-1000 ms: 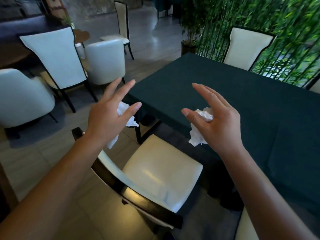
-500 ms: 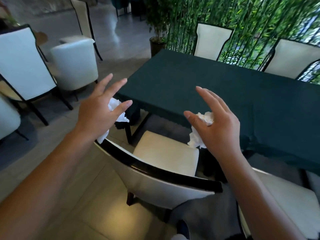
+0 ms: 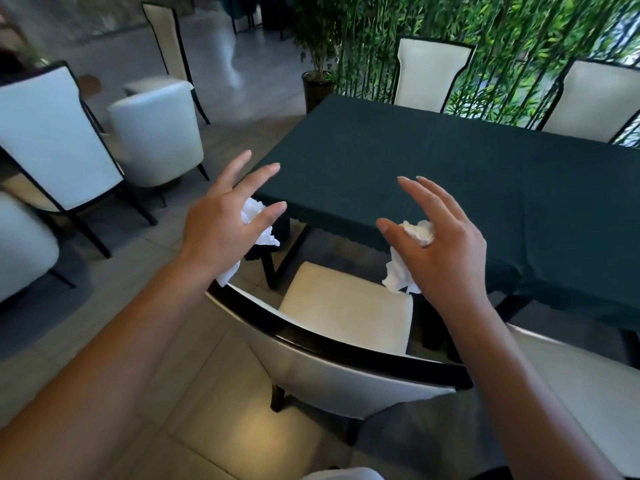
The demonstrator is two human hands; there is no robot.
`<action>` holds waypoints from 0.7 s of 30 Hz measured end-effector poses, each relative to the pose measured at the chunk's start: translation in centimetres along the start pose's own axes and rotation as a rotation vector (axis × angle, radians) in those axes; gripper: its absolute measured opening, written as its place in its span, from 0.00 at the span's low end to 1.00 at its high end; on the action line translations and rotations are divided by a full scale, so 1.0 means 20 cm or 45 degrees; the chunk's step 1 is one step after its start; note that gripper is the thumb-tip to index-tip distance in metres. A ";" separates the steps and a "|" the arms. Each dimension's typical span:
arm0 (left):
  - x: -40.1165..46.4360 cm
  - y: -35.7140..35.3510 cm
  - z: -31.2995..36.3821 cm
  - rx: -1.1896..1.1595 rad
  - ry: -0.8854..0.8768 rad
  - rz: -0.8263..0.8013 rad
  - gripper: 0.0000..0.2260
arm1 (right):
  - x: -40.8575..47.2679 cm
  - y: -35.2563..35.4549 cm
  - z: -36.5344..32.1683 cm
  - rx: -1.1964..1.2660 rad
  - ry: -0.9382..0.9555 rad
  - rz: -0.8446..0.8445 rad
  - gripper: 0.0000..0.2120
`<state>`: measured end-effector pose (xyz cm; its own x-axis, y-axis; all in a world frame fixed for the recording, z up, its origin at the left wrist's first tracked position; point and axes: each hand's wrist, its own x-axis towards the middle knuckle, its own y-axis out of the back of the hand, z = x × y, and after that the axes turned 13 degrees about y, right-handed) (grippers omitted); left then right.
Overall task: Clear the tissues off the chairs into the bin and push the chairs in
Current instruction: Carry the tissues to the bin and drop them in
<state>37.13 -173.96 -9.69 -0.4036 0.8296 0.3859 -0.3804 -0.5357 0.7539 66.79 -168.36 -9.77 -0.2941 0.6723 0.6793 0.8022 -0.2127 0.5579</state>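
My left hand [image 3: 225, 233] is raised over the floor left of the table corner. It holds a crumpled white tissue [image 3: 259, 226] against the palm, with index finger and thumb stretched out. My right hand [image 3: 448, 254] hovers above the near chair's seat and grips another crumpled tissue [image 3: 398, 277] in the same way. The near chair [image 3: 346, 374] has a cream seat and a black-trimmed back that faces me. Its seat is bare and its front reaches the edge of the table [image 3: 467, 174], which has a dark green cloth. No bin is in view.
A second cream chair [image 3: 575, 393] stands to the right of the near one. Two tall chairs [image 3: 433, 72] are tucked in at the table's far side before bamboo plants. A high-backed chair [image 3: 52, 133] and a round white armchair [image 3: 157, 133] stand on the left across tiled floor.
My view has swung round to behind the near chair, whose back now faces me squarely. Both hands stay raised and keep their tissues.
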 end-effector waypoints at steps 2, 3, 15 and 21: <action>0.03 0.01 0.01 0.032 0.000 -0.009 0.22 | 0.00 -0.04 0.02 0.036 -0.004 -0.034 0.26; 0.05 0.01 0.01 0.028 -0.018 -0.013 0.21 | 0.01 -0.06 0.03 0.057 -0.018 -0.054 0.26; 0.31 -0.08 -0.20 -0.010 -0.199 -0.115 0.22 | 0.05 -0.28 0.03 -0.049 -0.220 -0.044 0.26; 0.53 0.06 -0.57 -0.073 -0.133 -0.166 0.26 | 0.08 -0.62 -0.23 -0.109 -0.354 -0.045 0.26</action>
<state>22.86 -167.61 -10.67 -0.2602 0.9029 0.3421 -0.4718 -0.4280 0.7708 53.97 -167.95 -13.50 -0.1574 0.8465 0.5086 0.7438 -0.2372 0.6250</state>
